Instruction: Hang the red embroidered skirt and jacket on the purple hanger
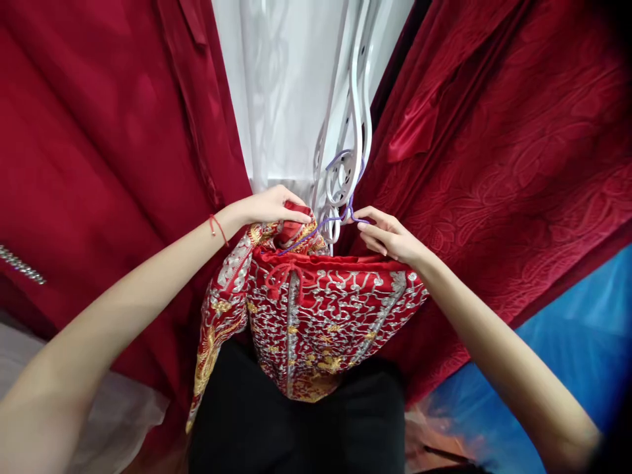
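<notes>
A red garment (316,316) with silver and gold embroidery hangs from a purple hanger (340,214) in front of me. My left hand (271,205) is closed on the garment's red collar at the top left. My right hand (388,234) pinches the purple hanger near its neck, fingers curled. The hanger's hook loops among several white hangers (353,131) on a rail above. A red string circles my left wrist.
Plain red satin garments (99,145) hang at the left, a red patterned velvet garment (518,164) at the right. White cloth (281,85) hangs behind. Black fabric (296,421) lies below, a blue surface (567,342) at lower right.
</notes>
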Tool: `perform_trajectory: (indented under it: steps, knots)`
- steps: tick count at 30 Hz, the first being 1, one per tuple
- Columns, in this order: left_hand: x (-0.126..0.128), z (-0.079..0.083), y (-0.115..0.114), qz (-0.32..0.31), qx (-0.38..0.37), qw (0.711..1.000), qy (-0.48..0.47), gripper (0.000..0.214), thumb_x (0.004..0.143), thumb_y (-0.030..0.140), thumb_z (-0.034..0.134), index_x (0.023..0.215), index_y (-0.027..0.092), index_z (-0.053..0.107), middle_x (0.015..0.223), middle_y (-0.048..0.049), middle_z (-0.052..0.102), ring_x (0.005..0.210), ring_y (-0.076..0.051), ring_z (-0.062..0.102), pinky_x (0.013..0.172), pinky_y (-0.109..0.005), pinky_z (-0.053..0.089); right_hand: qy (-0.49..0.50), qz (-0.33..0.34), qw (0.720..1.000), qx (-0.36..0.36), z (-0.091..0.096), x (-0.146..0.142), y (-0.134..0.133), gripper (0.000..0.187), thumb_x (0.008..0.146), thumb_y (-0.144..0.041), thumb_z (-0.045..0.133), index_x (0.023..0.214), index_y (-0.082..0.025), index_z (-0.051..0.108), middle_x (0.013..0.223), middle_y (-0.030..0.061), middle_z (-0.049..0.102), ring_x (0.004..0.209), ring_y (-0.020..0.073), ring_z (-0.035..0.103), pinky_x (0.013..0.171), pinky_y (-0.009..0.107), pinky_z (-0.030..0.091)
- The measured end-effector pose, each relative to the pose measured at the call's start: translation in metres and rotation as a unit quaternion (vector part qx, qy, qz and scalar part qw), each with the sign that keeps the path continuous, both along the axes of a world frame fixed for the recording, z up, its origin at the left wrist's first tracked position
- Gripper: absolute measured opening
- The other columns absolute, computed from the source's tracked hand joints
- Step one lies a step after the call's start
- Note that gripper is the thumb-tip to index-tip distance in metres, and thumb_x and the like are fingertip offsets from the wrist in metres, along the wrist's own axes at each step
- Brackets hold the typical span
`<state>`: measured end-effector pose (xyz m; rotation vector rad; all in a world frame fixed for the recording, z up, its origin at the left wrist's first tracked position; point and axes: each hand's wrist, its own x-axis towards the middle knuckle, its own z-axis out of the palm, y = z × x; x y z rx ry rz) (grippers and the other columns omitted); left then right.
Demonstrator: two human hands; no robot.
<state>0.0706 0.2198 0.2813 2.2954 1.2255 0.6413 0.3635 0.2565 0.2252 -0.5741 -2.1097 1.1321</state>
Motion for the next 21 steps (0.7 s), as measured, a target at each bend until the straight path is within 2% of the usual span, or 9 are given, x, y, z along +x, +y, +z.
perform_trajectory:
  steps: [5, 7, 10, 12, 14, 16, 21]
  knots:
    - [0.017, -0.006, 0.012, -0.041, -0.089, 0.994, -0.038, 0.041, 0.079, 0.043, 0.069, 0.105, 0.013, 0.077, 0.099, -0.013, 0.077, 0.08, -0.019, 0.068, 0.073, -0.032, 0.053, 0.004, 0.02, 0.999, -0.049, 0.004, 0.004, -0.002, 0.032, 0.093, -0.046, 0.061, 0.112, -0.021, 0.054, 0.04, -0.0143, 0.039, 0.029, 0.0049, 0.023, 0.034, 0.016, 0.018]
    - [0.023, -0.007, 0.014, -0.062, -0.106, 0.991, -0.059, 0.041, 0.08, 0.041, 0.067, 0.109, 0.013, 0.075, 0.099, -0.0127, 0.077, 0.08, -0.019, 0.068, 0.071, -0.032, 0.053, 0.008, 0.024, 0.998, -0.065, 0.008, 0.002, -0.005, 0.032, 0.093, -0.046, 0.059, 0.11, -0.021, 0.054, 0.043, -0.0122, 0.047, 0.027, 0.0045, 0.023, 0.031, 0.016, 0.014]
    - [0.033, -0.004, 0.016, -0.077, -0.101, 0.989, -0.072, 0.04, 0.082, 0.04, 0.066, 0.111, 0.013, 0.075, 0.097, -0.0125, 0.076, 0.077, -0.018, 0.067, 0.069, -0.033, 0.052, 0.038, 0.033, 0.995, -0.091, 0.014, -0.003, -0.006, 0.026, 0.088, -0.042, 0.059, 0.099, -0.018, 0.056, 0.06, -0.0021, 0.066, 0.028, 0.0064, 0.039, 0.029, 0.018, 0.017]
    - [0.04, 0.0, 0.017, -0.082, -0.091, 0.99, -0.076, 0.038, 0.083, 0.04, 0.066, 0.106, 0.012, 0.076, 0.093, -0.0127, 0.076, 0.074, -0.017, 0.065, 0.071, -0.033, 0.051, 0.063, 0.026, 0.993, -0.098, 0.017, -0.007, -0.002, 0.021, 0.082, -0.037, 0.063, 0.087, -0.018, 0.056, 0.071, 0.003, 0.071, 0.038, 0.0102, 0.054, 0.03, 0.018, 0.023]
    - [0.046, 0.001, 0.02, -0.083, -0.083, 0.99, -0.079, 0.036, 0.083, 0.041, 0.065, 0.1, 0.012, 0.077, 0.088, -0.0124, 0.075, 0.072, -0.017, 0.063, 0.071, -0.034, 0.05, 0.074, 0.011, 0.992, -0.097, 0.019, -0.009, 0.005, 0.021, 0.078, -0.035, 0.067, 0.08, -0.018, 0.055, 0.074, 0.0033, 0.071, 0.043, 0.0102, 0.058, 0.032, 0.017, 0.025]
    - [0.05, 0.0, 0.023, -0.075, -0.084, 0.991, -0.078, 0.035, 0.083, 0.042, 0.065, 0.096, 0.012, 0.078, 0.083, -0.0114, 0.073, 0.071, -0.017, 0.061, 0.071, -0.034, 0.049, 0.061, 0.008, 0.994, -0.094, 0.021, -0.009, 0.013, 0.025, 0.075, -0.036, 0.074, 0.077, -0.017, 0.056, 0.074, 0.0011, 0.07, 0.042, 0.0069, 0.054, 0.032, 0.016, 0.025]
    - [0.057, -0.007, 0.032, -0.007, -0.086, 0.994, -0.061, 0.035, 0.079, 0.047, 0.068, 0.084, 0.013, 0.078, 0.069, -0.0082, 0.067, 0.065, -0.016, 0.054, 0.064, -0.034, 0.045, -0.007, 0.08, 0.994, -0.077, 0.031, -0.011, 0.026, 0.037, 0.072, -0.043, 0.083, 0.08, -0.015, 0.059, 0.067, -0.0025, 0.064, 0.044, 0.0048, 0.051, 0.036, 0.017, 0.034]
